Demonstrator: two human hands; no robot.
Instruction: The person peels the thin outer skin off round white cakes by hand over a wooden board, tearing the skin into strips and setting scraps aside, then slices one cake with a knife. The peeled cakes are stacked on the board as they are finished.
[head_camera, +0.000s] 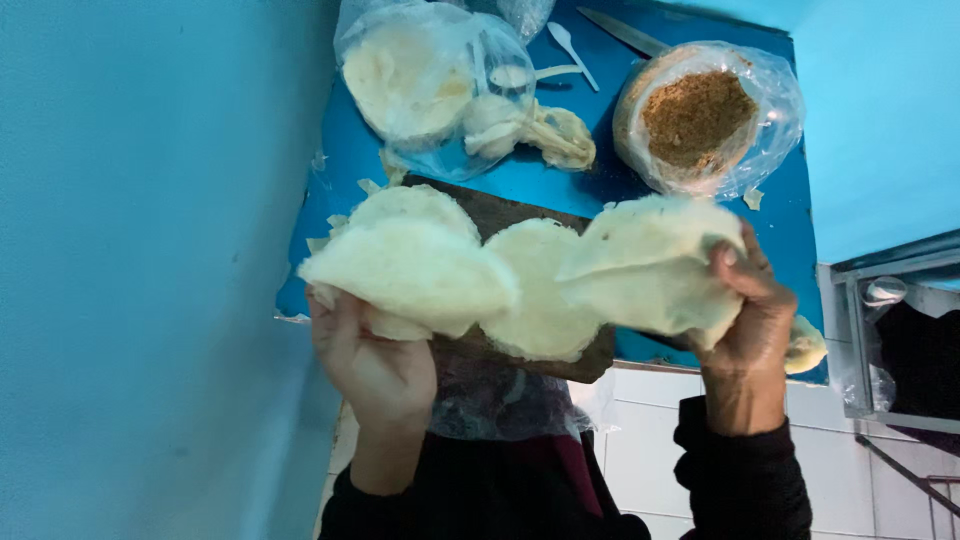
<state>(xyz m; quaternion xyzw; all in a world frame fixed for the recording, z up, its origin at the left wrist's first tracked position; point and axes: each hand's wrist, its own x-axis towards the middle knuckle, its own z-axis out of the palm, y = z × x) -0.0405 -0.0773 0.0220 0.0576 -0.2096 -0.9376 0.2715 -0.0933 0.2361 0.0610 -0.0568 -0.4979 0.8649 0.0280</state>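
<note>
My left hand (372, 365) grips the lower edge of a folded white flatbread (410, 270) at the left. On the right, my right hand (752, 325) holds another folded white flatbread (650, 265) by its right edge. Both breads are lifted above a dark wooden board (500, 210). A round flat white bread (545, 290) lies on the board between the two held ones, partly covered by them. One more white piece (410, 203) shows behind the left bread.
A blue table (600, 175) carries a clear bag of white dough rounds (410, 75), a bag-wrapped bowl of brown crumbs (700, 115), a white plastic spoon (570, 50) and a knife (620, 32). A blue wall stands left, white tiles lie below.
</note>
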